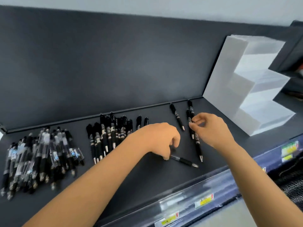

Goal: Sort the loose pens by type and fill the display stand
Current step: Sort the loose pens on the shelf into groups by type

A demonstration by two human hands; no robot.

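Note:
On the dark shelf lie two sorted heaps: clear-barrelled pens (41, 158) at the left and black pens (108, 133) in the middle. My left hand (160, 140) pinches the end of a black pen (185, 161) lying flat on the shelf. My right hand (211, 128) pinches a black pen (190, 122) at its upper part, next to two others (197, 143). One more black pen (177, 117) lies alone just left of them. The white stepped display stand (229, 82) sits at the right with no pens visible in it.
A dark back wall (114, 63) rises behind the shelf. The shelf's front edge (188, 199) carries a clear strip with price labels. Dark items (293, 177) fill the lower shelf at the far right.

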